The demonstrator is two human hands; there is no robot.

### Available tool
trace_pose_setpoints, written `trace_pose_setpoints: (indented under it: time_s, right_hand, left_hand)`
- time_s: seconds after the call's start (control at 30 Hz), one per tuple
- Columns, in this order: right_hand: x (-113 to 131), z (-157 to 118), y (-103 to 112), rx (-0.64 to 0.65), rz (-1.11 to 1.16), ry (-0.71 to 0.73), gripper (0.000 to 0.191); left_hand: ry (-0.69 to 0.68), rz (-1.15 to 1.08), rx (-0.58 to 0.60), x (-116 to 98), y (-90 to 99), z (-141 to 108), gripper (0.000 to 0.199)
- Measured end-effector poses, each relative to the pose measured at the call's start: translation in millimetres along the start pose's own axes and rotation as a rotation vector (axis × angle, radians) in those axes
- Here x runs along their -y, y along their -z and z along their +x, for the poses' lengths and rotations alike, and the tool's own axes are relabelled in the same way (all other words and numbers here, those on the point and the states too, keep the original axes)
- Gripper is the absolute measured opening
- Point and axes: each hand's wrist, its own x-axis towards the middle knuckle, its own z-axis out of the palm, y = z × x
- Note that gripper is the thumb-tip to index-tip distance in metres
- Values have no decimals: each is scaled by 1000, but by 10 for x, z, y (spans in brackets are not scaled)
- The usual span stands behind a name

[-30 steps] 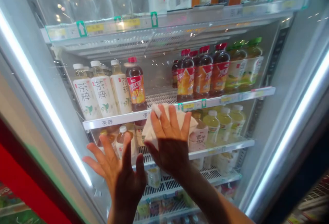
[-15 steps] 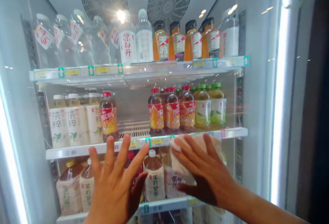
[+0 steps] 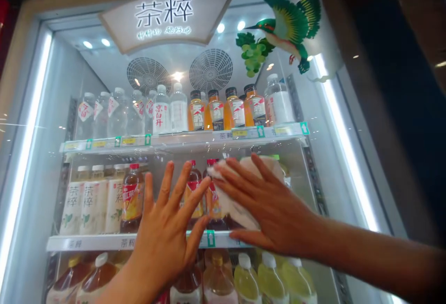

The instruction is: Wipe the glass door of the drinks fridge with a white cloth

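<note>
cloth under right palm on glass door

cloth (image 3: 240, 212): off-white, thin-looking, creased, bunched at its left tip; middle hidden. sits beneath right hand (image 3: 275, 211), poking out past fingers above and below, right of left hand (image 3: 165, 229), apart from it. lies against glass door (image 3: 163, 153), nearer right edge than left. right hand flat, fingers stretched over cloth; left hand spread wide, holding nothing.
</note>
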Motion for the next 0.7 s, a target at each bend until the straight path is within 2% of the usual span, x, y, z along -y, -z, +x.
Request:
trace_pose_setpoints:
  time_s: [0.07,0.13,0.2,0.3,0.33,0.4,0.47,0.53,0.57,0.67,0.7]
  right_hand:
    - [-199,256,-2,-44,-6,-134,83]
    - [-319,470,-1,-68,14,-207,86]
    - [-296,544,-7,-58,62,-135,92]
    - [-227,557,-29,0,136,111,92]
    - [-261,608,-33,17,143,152,90]
    - [-412,818,-31,27,114,91,88]
    - [-530,1091,-32,-9,70,-83,89]
    - [-459,1297,-60,-54,63,-140,93]
    - [-349,1359,-87,-61,79,-90,94]
    - [36,1541,-197,-11,152,210,94]
    - [107,1657,-229,7,162,240,93]
  left_hand:
    - [21,37,-14,83,-16,134,65]
    - [54,71,-20,203,-16,259,65]
    - [71,92,-10,344,-3,309,66]
    - [67,120,6,583,33,244,69]
    - [62,133,11,669,50,209,70]
    - [58,158,14,845,98,146,71]
    - [72,178,15,1032,161,97,71]
    - [105,186,6,1234,227,42,71]
    - [121,186,-1,1343,259,8,71]
    - [146,184,-11,1700,344,-117,72]
    - [149,185,-8,1827,369,-156,72]
